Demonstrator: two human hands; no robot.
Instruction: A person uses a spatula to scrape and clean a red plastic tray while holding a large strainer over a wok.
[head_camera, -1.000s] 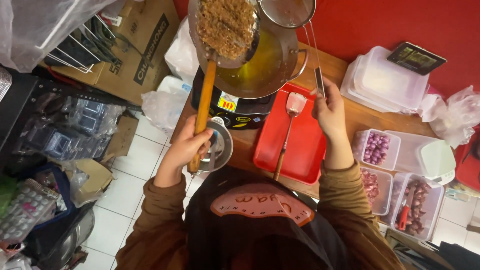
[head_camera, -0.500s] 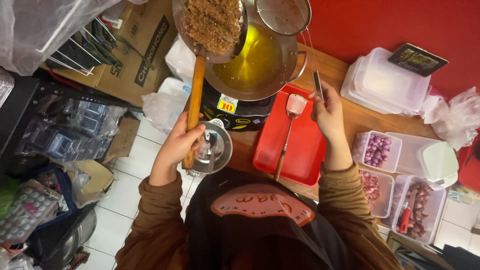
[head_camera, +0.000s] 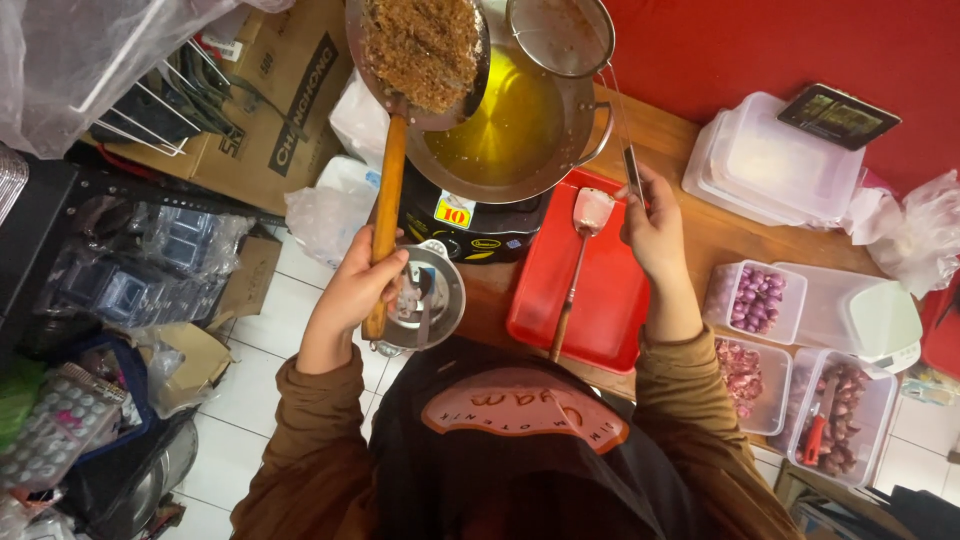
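My left hand (head_camera: 356, 290) grips the wooden handle (head_camera: 386, 215) of a skimmer ladle (head_camera: 420, 55) heaped with brown fried bits, held above the left rim of a wok of yellow oil (head_camera: 510, 120). My right hand (head_camera: 652, 225) holds the thin metal handle of a round wire strainer (head_camera: 560, 35) that hovers over the wok's far rim. The wok sits on a black electric cooker (head_camera: 470, 220). A white spatula (head_camera: 580, 250) lies on a red tray (head_camera: 580, 300) between my hands.
A small metal bowl (head_camera: 430, 295) sits by my left hand. Plastic tubs of shallots (head_camera: 760, 300) and stacked lidded containers (head_camera: 770, 165) stand on the wooden table at right. Cardboard boxes (head_camera: 270, 100), bags and wire racks crowd the floor at left.
The loaded ladle has shifted left, off the centre of the wok toward its left rim, and my left hand moved with it. The right hand and strainer stayed nearly still.
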